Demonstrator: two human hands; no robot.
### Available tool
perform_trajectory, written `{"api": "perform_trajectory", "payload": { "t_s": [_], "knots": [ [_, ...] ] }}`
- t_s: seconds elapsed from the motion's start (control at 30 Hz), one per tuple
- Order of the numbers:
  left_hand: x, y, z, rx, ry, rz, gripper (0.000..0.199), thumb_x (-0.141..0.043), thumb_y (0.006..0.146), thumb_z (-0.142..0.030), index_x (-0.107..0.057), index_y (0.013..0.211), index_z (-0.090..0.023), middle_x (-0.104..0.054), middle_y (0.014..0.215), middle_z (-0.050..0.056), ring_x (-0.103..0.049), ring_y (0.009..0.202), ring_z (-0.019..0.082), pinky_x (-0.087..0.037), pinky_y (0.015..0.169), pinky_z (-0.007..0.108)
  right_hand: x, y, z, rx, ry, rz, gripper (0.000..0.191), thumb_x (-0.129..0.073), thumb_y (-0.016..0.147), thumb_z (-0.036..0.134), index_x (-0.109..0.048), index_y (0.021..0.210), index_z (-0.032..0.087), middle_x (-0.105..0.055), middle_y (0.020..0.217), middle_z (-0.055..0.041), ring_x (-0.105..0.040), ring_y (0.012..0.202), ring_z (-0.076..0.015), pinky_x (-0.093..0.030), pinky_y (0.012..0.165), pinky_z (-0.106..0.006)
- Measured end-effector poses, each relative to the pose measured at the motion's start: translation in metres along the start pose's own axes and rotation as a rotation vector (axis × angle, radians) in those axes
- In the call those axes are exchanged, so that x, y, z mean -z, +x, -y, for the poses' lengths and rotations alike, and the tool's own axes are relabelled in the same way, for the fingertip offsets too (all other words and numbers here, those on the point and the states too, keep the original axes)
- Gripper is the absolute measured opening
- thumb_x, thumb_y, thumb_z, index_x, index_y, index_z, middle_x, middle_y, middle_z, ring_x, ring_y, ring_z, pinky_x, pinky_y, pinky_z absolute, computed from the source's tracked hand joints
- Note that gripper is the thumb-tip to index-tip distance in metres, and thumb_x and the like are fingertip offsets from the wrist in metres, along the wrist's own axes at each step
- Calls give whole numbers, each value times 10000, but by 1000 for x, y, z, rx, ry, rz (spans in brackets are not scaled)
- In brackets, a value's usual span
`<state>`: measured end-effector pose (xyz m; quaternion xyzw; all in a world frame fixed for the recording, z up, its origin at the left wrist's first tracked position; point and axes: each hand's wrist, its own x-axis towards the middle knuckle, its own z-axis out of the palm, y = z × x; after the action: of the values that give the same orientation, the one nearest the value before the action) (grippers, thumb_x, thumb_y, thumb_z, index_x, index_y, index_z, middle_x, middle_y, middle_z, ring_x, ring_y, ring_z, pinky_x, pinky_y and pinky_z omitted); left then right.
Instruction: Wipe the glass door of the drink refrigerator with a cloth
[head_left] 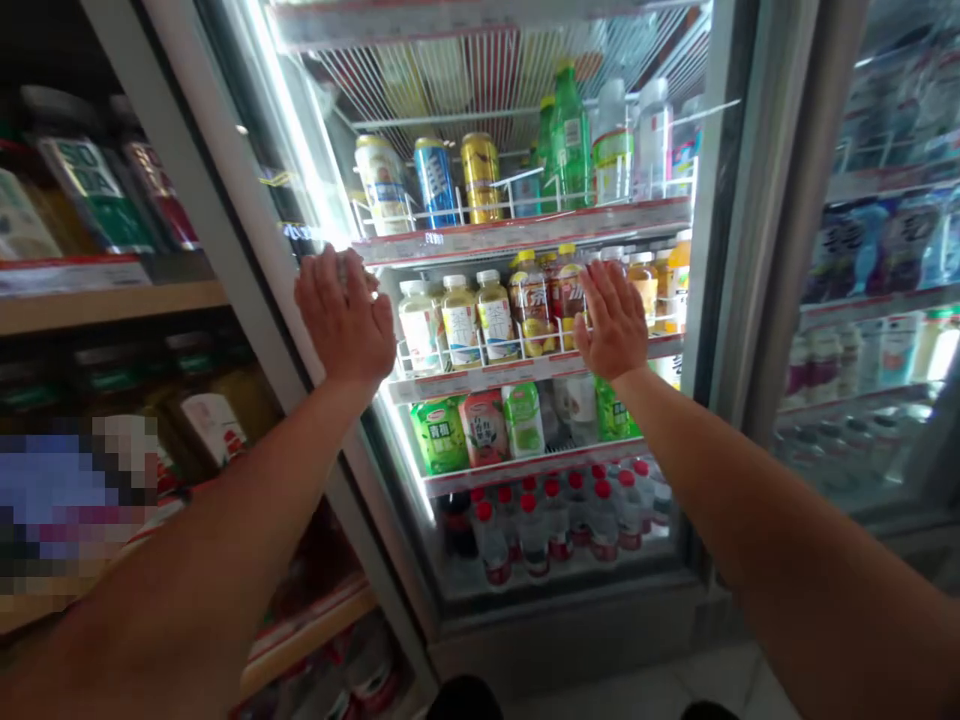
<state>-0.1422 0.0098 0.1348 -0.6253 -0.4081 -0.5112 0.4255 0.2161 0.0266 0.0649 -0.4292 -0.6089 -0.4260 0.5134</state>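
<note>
Both my hands are stretched out in front of a lit drinks cooler point(574, 375), palms toward it. My left hand point(346, 325) is open beside the cooler's left edge, its fingers pointing up; it holds nothing. In front of the middle shelf, my right hand point(615, 325) is likewise open and hides part of the bottle row. Between the hands stand pale yellow bottles with white caps point(460, 322) and brown tea bottles with yellow caps point(532, 305). Whether either hand touches anything, I cannot tell.
Above are cans point(480, 178) and a green bottle point(571, 130). Below sit drink pouches point(484, 428) and several red-capped bottles point(532, 535). A wooden shelf unit point(112, 305) with bottles stands left; another cooler point(874, 300) stands right.
</note>
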Motion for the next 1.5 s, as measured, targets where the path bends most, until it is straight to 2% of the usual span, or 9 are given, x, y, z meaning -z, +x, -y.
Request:
{"api": "perform_trajectory", "payload": {
  "t_s": [0.2, 0.4, 0.5, 0.7, 0.93, 1.1, 1.2, 1.37, 1.5],
  "knots": [
    [-7, -29, -20, -251, -15, 119, 606, -430, 1013, -457, -428, 1544, -165, -351, 1646, 118, -241, 1544, 378, -209, 1252, 622, 1, 0, 0, -11, 42, 28, 672, -390, 959, 348, -314, 1606, 181, -356, 1655, -87, -218, 1569, -286, -255, 1254, -536],
    [-15, 25, -33, -154, -91, 13, 567, -384, 1039, -389, -377, 1579, -217, -249, 1691, 69, -158, 1572, 342, -143, 1283, 620, 0, 0, 0, 15, 11, -19, 646, -395, 961, 354, -375, 1576, 160, -408, 1625, -103, -254, 1560, -277, -279, 1249, -513],
    [-29, 22, -60, -150, -110, 26, 620, -426, 1025, -395, -344, 1594, -164, -224, 1694, 118, -96, 1582, 351, -73, 1290, 617, 0, -1, 0, 11, 11, -18, 643, -395, 959, 347, -375, 1575, 164, -407, 1626, -101, -255, 1560, -275, -284, 1246, -515],
    [-45, 9, -102, -544, -166, 254, 602, -444, 1024, -414, -373, 1577, -189, -345, 1652, 103, -192, 1570, 307, -117, 1298, 540, 0, 0, -1, 18, -2, -20, 634, -394, 963, 348, -389, 1565, 151, -413, 1621, -108, -259, 1558, -273, -289, 1247, -506],
    [-57, 58, -133, -339, -219, 130, 603, -414, 1028, -397, -337, 1602, -229, -291, 1676, 62, -117, 1585, 297, -36, 1311, 549, 1, 1, 0, -7, 29, 13, 652, -369, 968, 356, -328, 1599, 198, -374, 1646, -79, -220, 1571, -276, -269, 1249, -538],
    [-70, 12, -161, -650, -183, 258, 553, -354, 1058, -298, -342, 1595, -166, -318, 1666, 86, -152, 1581, 265, -121, 1315, 494, 0, 0, 0, -23, 44, 18, 646, -353, 979, 370, -319, 1601, 200, -385, 1639, -82, -222, 1570, -273, -266, 1255, -536],
    [-69, 23, -156, -790, -177, 329, 535, -329, 1044, -188, -381, 1576, -179, -352, 1653, 60, -197, 1571, 239, -167, 1307, 474, -1, 0, -1, -8, 47, 7, 667, -364, 973, 371, -298, 1606, 173, -384, 1637, -98, -215, 1572, -273, -266, 1256, -531],
    [-57, 71, -137, -504, -217, 209, 558, -356, 1034, -243, -361, 1591, -261, -369, 1643, 22, -184, 1576, 261, -125, 1308, 545, 1, 0, 0, -9, 32, 18, 666, -355, 968, 353, -295, 1611, 188, -379, 1641, -87, -224, 1570, -275, -258, 1256, -538],
    [-57, 51, -143, -344, -219, 119, 575, -346, 1030, -233, -332, 1604, -260, -354, 1649, 30, -158, 1581, 268, -92, 1312, 560, 2, 1, 0, -17, 43, 39, 678, -360, 968, 354, -277, 1617, 178, -357, 1652, -88, -199, 1575, -276, -248, 1261, -533]
  ]
}}
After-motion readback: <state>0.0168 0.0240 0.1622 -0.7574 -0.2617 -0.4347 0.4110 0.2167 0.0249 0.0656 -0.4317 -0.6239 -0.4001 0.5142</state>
